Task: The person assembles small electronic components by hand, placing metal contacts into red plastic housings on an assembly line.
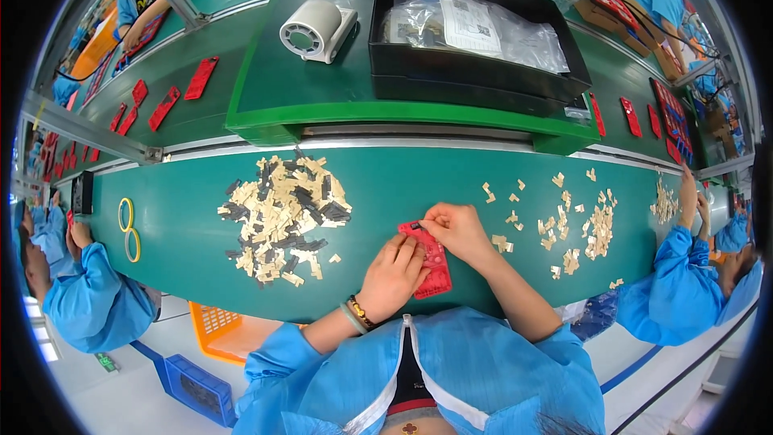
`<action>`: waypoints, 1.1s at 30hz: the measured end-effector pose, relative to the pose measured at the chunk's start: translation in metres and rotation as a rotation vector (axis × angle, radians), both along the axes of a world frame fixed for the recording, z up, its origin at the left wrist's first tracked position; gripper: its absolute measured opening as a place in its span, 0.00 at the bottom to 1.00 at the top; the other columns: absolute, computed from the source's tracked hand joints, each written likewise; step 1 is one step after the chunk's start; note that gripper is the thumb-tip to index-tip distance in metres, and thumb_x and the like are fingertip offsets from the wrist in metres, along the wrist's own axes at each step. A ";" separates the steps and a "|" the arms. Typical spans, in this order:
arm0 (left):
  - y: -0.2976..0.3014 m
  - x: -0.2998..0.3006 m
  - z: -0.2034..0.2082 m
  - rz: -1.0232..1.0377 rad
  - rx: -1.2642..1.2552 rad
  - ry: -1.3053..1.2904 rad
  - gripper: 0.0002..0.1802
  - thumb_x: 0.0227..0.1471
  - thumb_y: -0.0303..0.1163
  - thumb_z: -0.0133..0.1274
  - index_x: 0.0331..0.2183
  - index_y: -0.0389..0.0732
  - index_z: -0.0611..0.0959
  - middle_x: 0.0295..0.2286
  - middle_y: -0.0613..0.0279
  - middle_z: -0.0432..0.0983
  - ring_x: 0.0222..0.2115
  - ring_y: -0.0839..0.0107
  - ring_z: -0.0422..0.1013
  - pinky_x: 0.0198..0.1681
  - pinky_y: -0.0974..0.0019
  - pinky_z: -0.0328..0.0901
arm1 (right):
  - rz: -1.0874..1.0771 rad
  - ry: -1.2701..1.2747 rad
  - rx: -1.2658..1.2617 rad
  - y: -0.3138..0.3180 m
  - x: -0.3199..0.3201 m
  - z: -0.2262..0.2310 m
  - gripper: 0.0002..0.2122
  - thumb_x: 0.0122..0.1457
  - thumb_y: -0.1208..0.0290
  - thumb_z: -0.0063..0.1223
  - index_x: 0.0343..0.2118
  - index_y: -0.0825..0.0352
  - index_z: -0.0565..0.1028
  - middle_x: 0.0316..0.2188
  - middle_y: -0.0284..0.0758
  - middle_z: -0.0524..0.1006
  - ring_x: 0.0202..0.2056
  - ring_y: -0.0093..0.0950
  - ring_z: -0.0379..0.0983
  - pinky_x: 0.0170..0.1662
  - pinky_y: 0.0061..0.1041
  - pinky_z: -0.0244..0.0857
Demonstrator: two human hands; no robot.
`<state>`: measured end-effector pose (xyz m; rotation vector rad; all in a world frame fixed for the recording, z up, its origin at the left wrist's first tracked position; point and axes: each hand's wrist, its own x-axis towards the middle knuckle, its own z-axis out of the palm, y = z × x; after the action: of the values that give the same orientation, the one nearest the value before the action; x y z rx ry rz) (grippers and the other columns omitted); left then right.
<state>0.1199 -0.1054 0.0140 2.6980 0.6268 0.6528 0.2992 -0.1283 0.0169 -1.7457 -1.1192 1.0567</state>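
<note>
A red plastic housing [436, 280] lies on the green worktop in front of me. My left hand [393, 275] is closed over its left side, fingers bent across its face. At its far end, my right hand [457, 229] pinches by a small black piece [415, 226]; the fingertips partly hide what they grip. Left of my hands spreads a heap of small cream and black pieces [282, 213]. To the right, small gold-coloured pieces [600, 229] are scattered in loose clusters.
Beyond a green-edged shelf [322, 113] stand a white fan [312, 28] and a black tray [475, 80] holding plastic bags. Tape rolls [132, 246] lie at left. Red housings [201, 78] rest on the belt behind. Co-workers in blue sit on both sides. An orange basket [233, 334] is below.
</note>
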 end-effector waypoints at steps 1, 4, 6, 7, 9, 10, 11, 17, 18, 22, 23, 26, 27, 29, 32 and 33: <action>0.001 0.001 0.000 -0.001 -0.004 -0.002 0.22 0.43 0.36 0.59 0.39 0.33 0.77 0.43 0.51 0.69 0.46 0.55 0.65 0.46 0.59 0.66 | 0.005 -0.016 -0.002 0.001 0.001 0.001 0.04 0.53 0.79 0.57 0.25 0.73 0.75 0.14 0.28 0.72 0.17 0.11 0.63 0.18 0.15 0.55; 0.004 0.002 0.000 0.001 -0.012 -0.003 0.22 0.42 0.35 0.59 0.39 0.33 0.77 0.43 0.51 0.69 0.46 0.55 0.65 0.46 0.59 0.67 | 0.039 -0.016 0.002 0.006 0.003 0.001 0.04 0.52 0.79 0.57 0.25 0.73 0.75 0.14 0.28 0.72 0.17 0.11 0.63 0.19 0.15 0.56; 0.006 0.001 0.001 0.009 -0.012 0.001 0.22 0.42 0.35 0.59 0.40 0.33 0.77 0.44 0.51 0.68 0.46 0.55 0.65 0.45 0.59 0.67 | 0.052 -0.030 0.015 0.008 0.004 -0.003 0.04 0.52 0.78 0.57 0.25 0.73 0.75 0.14 0.29 0.72 0.17 0.12 0.64 0.19 0.16 0.57; 0.006 0.000 0.002 0.014 -0.019 0.005 0.22 0.43 0.35 0.59 0.40 0.33 0.77 0.44 0.50 0.68 0.46 0.54 0.65 0.46 0.59 0.66 | 0.063 -0.043 0.026 0.008 0.003 -0.004 0.04 0.52 0.77 0.58 0.25 0.72 0.76 0.13 0.30 0.72 0.16 0.13 0.64 0.19 0.18 0.58; 0.004 -0.003 0.009 0.002 -0.005 0.033 0.21 0.43 0.35 0.58 0.39 0.33 0.76 0.44 0.47 0.67 0.46 0.52 0.65 0.46 0.57 0.65 | 0.089 -0.132 0.081 0.005 0.003 -0.001 0.05 0.52 0.75 0.58 0.25 0.71 0.76 0.13 0.31 0.72 0.16 0.14 0.64 0.19 0.19 0.58; 0.004 -0.002 0.007 -0.014 0.021 0.058 0.21 0.43 0.35 0.58 0.39 0.33 0.76 0.44 0.45 0.67 0.46 0.51 0.64 0.47 0.57 0.65 | 0.105 -0.224 0.136 0.006 0.003 -0.003 0.05 0.51 0.74 0.59 0.25 0.69 0.76 0.13 0.32 0.73 0.15 0.16 0.65 0.19 0.21 0.59; 0.006 -0.001 0.003 -0.063 0.053 0.028 0.20 0.44 0.36 0.57 0.37 0.32 0.76 0.44 0.42 0.67 0.45 0.50 0.65 0.49 0.56 0.63 | 0.102 -0.252 0.109 0.005 0.003 -0.004 0.04 0.51 0.72 0.58 0.25 0.67 0.76 0.14 0.34 0.73 0.15 0.22 0.66 0.19 0.24 0.60; 0.000 0.000 0.003 -0.034 -0.058 -0.033 0.16 0.48 0.36 0.54 0.35 0.33 0.74 0.43 0.44 0.68 0.45 0.51 0.65 0.51 0.57 0.61 | 0.070 -0.402 0.176 -0.015 -0.007 0.002 0.05 0.49 0.69 0.58 0.26 0.65 0.77 0.16 0.35 0.74 0.17 0.31 0.71 0.22 0.29 0.65; -0.001 -0.001 0.005 -0.036 -0.061 -0.024 0.17 0.48 0.35 0.54 0.35 0.33 0.74 0.43 0.44 0.68 0.45 0.52 0.65 0.51 0.57 0.61 | 0.048 -0.487 0.293 -0.021 -0.009 0.004 0.05 0.48 0.71 0.59 0.27 0.65 0.77 0.17 0.34 0.74 0.18 0.30 0.72 0.22 0.27 0.65; 0.003 0.002 0.005 -0.015 -0.012 -0.026 0.17 0.49 0.34 0.53 0.38 0.32 0.74 0.43 0.48 0.68 0.45 0.55 0.65 0.50 0.58 0.61 | 0.142 -0.833 0.479 -0.031 -0.010 0.005 0.07 0.47 0.71 0.60 0.31 0.62 0.79 0.21 0.32 0.73 0.20 0.29 0.72 0.23 0.27 0.65; 0.002 0.002 0.004 -0.016 -0.017 -0.025 0.17 0.49 0.34 0.53 0.38 0.32 0.74 0.43 0.48 0.68 0.45 0.55 0.65 0.50 0.58 0.61 | 0.122 -0.876 0.448 -0.032 -0.008 0.006 0.07 0.47 0.70 0.59 0.31 0.61 0.79 0.19 0.31 0.71 0.20 0.30 0.71 0.23 0.28 0.65; 0.010 0.010 0.003 -0.002 0.039 -0.006 0.17 0.48 0.33 0.52 0.39 0.32 0.74 0.40 0.52 0.69 0.43 0.59 0.65 0.49 0.60 0.62 | 0.088 -0.903 0.421 -0.032 0.000 0.003 0.07 0.47 0.71 0.58 0.31 0.61 0.79 0.20 0.32 0.71 0.20 0.30 0.71 0.23 0.28 0.65; 0.012 0.011 0.004 -0.006 0.032 0.005 0.18 0.47 0.32 0.51 0.39 0.32 0.74 0.38 0.53 0.69 0.42 0.60 0.65 0.48 0.61 0.62 | 0.084 -0.907 0.421 -0.034 0.001 0.004 0.07 0.47 0.71 0.58 0.31 0.61 0.79 0.20 0.32 0.71 0.20 0.30 0.71 0.23 0.28 0.65; 0.014 0.014 0.004 -0.014 0.028 0.009 0.18 0.46 0.32 0.50 0.39 0.32 0.74 0.36 0.55 0.68 0.40 0.62 0.65 0.47 0.62 0.62 | 0.124 -0.903 0.409 -0.038 0.002 0.005 0.08 0.48 0.68 0.59 0.33 0.60 0.78 0.24 0.31 0.71 0.23 0.28 0.72 0.24 0.28 0.67; 0.016 0.018 0.004 -0.006 0.091 0.037 0.21 0.46 0.33 0.53 0.43 0.33 0.74 0.34 0.58 0.68 0.36 0.64 0.65 0.42 0.64 0.63 | 0.187 -0.817 0.458 -0.063 0.003 0.011 0.10 0.47 0.66 0.61 0.34 0.60 0.76 0.29 0.31 0.71 0.24 0.28 0.73 0.26 0.27 0.68; 0.015 0.017 0.003 -0.003 0.086 0.079 0.21 0.46 0.33 0.52 0.43 0.33 0.74 0.33 0.58 0.68 0.35 0.64 0.65 0.41 0.65 0.63 | 0.265 -0.783 0.462 -0.072 0.001 0.016 0.13 0.46 0.64 0.62 0.34 0.60 0.75 0.33 0.30 0.71 0.27 0.27 0.73 0.29 0.26 0.68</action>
<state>0.1367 -0.0909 0.0169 2.8157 0.6273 0.5872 0.3005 -0.2001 0.0333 -1.6730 -1.9326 0.1703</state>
